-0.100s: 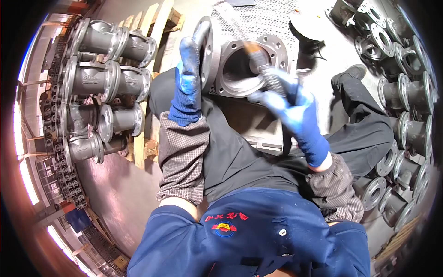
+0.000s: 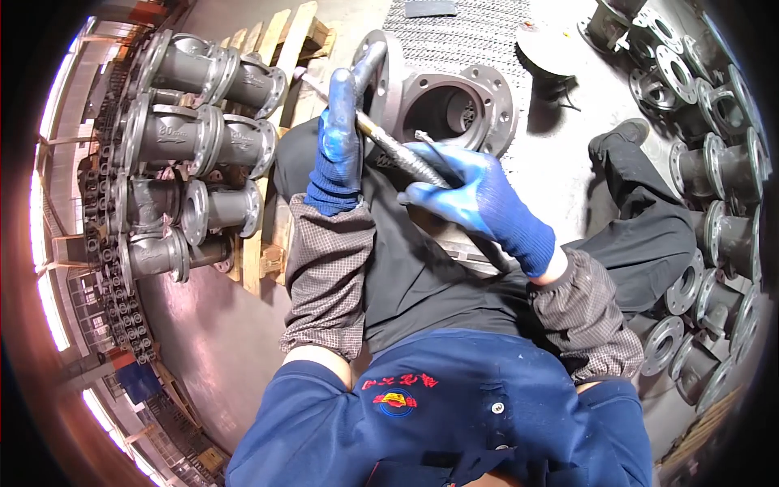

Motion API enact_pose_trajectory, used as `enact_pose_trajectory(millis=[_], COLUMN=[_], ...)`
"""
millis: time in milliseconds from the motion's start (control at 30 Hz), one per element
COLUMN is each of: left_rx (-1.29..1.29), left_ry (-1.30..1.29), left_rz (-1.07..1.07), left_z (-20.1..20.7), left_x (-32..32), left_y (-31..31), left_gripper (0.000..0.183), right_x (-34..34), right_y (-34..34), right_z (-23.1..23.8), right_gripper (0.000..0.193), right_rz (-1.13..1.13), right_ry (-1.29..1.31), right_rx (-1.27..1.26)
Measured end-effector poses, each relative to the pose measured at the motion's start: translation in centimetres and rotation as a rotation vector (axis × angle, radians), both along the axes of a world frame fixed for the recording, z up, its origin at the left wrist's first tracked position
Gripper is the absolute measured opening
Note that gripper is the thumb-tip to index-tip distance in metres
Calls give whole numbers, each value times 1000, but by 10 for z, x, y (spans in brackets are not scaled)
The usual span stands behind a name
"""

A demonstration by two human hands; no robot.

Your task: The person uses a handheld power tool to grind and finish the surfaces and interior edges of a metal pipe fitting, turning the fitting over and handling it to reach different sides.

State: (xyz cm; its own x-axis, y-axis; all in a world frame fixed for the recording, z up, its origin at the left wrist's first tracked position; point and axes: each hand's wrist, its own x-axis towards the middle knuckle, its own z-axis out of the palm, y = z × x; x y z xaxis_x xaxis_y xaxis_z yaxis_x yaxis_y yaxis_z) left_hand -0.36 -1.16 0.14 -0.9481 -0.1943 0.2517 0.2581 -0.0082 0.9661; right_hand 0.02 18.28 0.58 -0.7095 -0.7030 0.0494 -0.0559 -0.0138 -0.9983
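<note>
A grey cast-iron flanged valve body (image 2: 412, 104) lies before my knees, its wide bore facing me. My left hand (image 2: 339, 138), in a blue coated glove, is closed on the rim of its left flange, fingers along the edge. My right hand (image 2: 466, 191), gloved alike, grips a slim air grinder (image 2: 403, 156) with a ribbed metal body, a brass-coloured collar and a small lever. The grinder's long shaft slants up and left, passing in front of or behind my left hand; which, I cannot tell. A dark hose trails from below my right hand.
Flanged valve bodies (image 2: 170, 134) are stacked at the left beside a wooden pallet (image 2: 284, 57). More flanged castings (image 2: 690, 166) stand at the right. A round-topped stool (image 2: 552, 53) is beyond, next to a patterned mat (image 2: 454, 40).
My right hand has moved down and left, swinging the grinder away from the bore toward my left hand. The left hand still holds the flange.
</note>
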Motion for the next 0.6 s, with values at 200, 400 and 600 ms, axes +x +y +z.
enact_pose_trajectory(millis=[200, 400, 600], left_rx=[-216, -315, -34], left_ry=[9, 59, 10], left_rz=[-6, 67, -56], left_z=[4, -3, 8], left_x=[6, 16, 25], left_y=[0, -4, -4], left_gripper=[51, 49, 53], right_x=[-7, -7, -7], right_y=[-25, -56, -57], right_z=[-9, 2, -1], right_gripper=[35, 30, 34], right_rz=[19, -189, 308], right_ry=[-394, 528, -637], right_rx=[-152, 512, -151])
